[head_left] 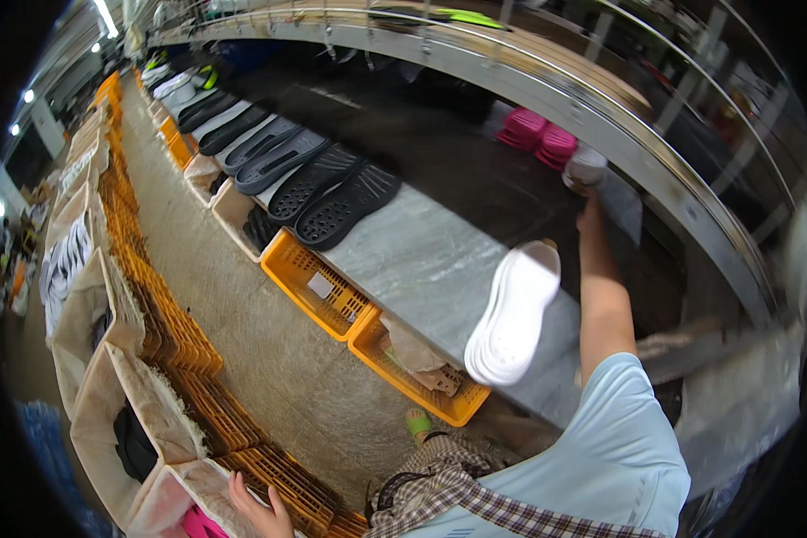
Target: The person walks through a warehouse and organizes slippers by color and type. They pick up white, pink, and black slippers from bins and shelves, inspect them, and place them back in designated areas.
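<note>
My right arm reaches far across the grey bench (421, 255). At its end my right hand (590, 213) is dark and blurred beside a white shoe sole (586, 167) under the shelf; whether its fingers grip the sole is unclear. Two bright pink shoe soles (538, 136) stand just left of that sole. Nearer me, a stack of white soles (514, 316) lies on the bench's front part. Low at the left, my left hand (262, 513) has its fingers apart and holds nothing. It is over the edge of a cloth-lined basket (175, 489) with something pink (204, 522) inside.
Black shoe soles (341, 202) line the bench's left edge toward the far end. Yellow crates (318, 285) stand on the floor below it. Along the aisle's left side run stacked orange baskets (148, 260) with cloth liners. A metal-railed shelf (547, 76) overhangs the bench.
</note>
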`<state>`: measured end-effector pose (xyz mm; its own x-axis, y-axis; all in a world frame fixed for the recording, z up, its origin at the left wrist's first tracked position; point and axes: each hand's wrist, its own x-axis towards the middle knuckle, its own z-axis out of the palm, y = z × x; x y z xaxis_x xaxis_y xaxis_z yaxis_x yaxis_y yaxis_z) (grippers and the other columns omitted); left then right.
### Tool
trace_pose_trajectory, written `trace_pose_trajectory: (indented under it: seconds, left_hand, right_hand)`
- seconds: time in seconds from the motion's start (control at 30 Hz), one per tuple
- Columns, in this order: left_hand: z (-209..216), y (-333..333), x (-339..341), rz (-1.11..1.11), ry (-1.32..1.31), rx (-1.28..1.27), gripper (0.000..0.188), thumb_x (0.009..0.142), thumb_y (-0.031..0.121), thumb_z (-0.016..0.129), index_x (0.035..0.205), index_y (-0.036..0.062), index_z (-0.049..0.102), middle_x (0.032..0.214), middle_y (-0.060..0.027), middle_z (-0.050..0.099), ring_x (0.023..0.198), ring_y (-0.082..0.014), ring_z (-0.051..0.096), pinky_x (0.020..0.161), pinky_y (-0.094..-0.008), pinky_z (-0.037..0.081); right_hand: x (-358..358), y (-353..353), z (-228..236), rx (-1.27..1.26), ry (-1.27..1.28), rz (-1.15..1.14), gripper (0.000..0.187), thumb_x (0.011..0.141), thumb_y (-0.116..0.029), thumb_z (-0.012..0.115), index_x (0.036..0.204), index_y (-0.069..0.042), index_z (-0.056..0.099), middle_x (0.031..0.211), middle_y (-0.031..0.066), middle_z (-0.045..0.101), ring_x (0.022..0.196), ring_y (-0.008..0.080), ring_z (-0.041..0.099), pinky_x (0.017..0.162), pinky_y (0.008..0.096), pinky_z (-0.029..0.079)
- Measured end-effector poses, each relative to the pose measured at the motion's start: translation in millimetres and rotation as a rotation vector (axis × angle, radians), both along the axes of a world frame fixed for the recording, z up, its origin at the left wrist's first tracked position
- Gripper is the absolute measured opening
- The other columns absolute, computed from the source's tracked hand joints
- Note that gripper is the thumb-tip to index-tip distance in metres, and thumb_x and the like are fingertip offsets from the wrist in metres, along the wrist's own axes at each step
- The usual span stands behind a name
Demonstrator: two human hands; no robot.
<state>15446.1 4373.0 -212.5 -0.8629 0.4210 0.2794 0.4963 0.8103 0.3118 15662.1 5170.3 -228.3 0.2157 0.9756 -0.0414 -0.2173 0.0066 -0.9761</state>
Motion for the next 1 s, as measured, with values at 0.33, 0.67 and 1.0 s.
trace_pose_trajectory:
  seconds: [0.33,0.67,1.0]
  left_hand:
    - [-24.8,36.8,-18.9,0.133,-0.526,-0.216,0.063,0.081,0.018,0.068,0.135,0.0037,0.037,0.134,-0.0241,0.037,0.129,-0.0415,0.030,0.104,-0.0496,0.031]
    - [-41.8,1.4,-44.8,-0.075,-0.573,-0.114,0.064,0.078,0.023,0.070,0.132,0.0053,0.041,0.135,-0.0211,0.040,0.127,-0.0389,0.035,0.103,-0.0446,0.034]
    - [-59.0,-65.5,-45.0,-0.255,-0.470,-0.062,0.062,0.081,0.024,0.066,0.134,0.0086,0.039,0.135,-0.0202,0.041,0.123,-0.0367,0.042,0.100,-0.0451,0.039]
  right_hand:
    - [67.3,185.8,-82.4,-0.114,0.151,0.238,0.049,0.083,-0.038,0.061,0.122,-0.011,0.051,0.117,0.0096,0.053,0.102,0.0217,0.052,0.074,0.0315,0.046]
    - [79.7,21.9,26.7,-0.258,0.510,0.302,0.043,0.091,-0.030,0.056,0.126,-0.007,0.047,0.123,0.0141,0.048,0.113,0.0289,0.049,0.089,0.0419,0.047]
    - [79.8,-113.0,80.0,-0.233,0.604,0.255,0.043,0.090,-0.014,0.052,0.127,0.006,0.045,0.131,0.0233,0.046,0.123,0.0378,0.043,0.104,0.0517,0.038]
